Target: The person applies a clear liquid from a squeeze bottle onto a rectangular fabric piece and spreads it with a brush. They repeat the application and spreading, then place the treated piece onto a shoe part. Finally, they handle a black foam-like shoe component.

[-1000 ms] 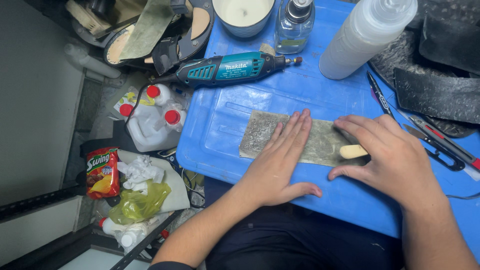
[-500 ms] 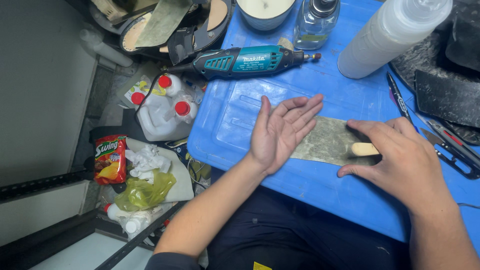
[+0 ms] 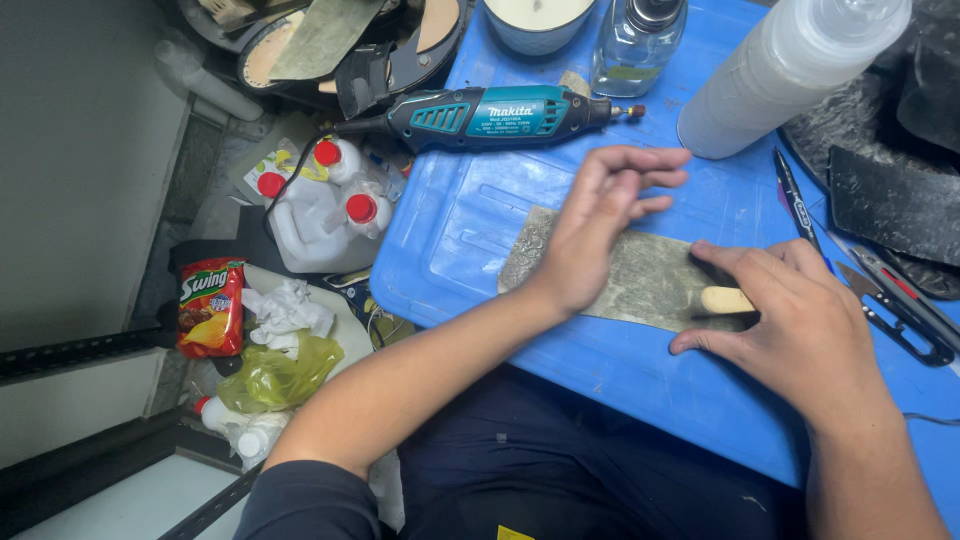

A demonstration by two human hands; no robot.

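A grey-green rectangular sheet [image 3: 640, 285] lies flat on the blue plastic lid [image 3: 480, 210] over my lap. My left hand [image 3: 600, 225] hovers above the sheet's left part, fingers loosely curled and apart, holding nothing. My right hand [image 3: 800, 330] rests on the sheet's right end and grips a tool with a pale wooden handle [image 3: 728, 299]; the tool's working end is hidden under my fingers.
A teal rotary tool [image 3: 490, 112] lies at the lid's far edge, beside a white bowl [image 3: 535, 20], a glass bottle [image 3: 635, 45] and a large white squeeze bottle [image 3: 785, 75]. A pen [image 3: 795, 200] and cutters [image 3: 895, 300] lie right. Jugs [image 3: 320, 215] and a snack bag [image 3: 208, 305] sit on the floor.
My left hand lifted off the sheet, turned palm up, then moved forward and right with its fingers curled. My right hand stayed on the sheet with the tool.
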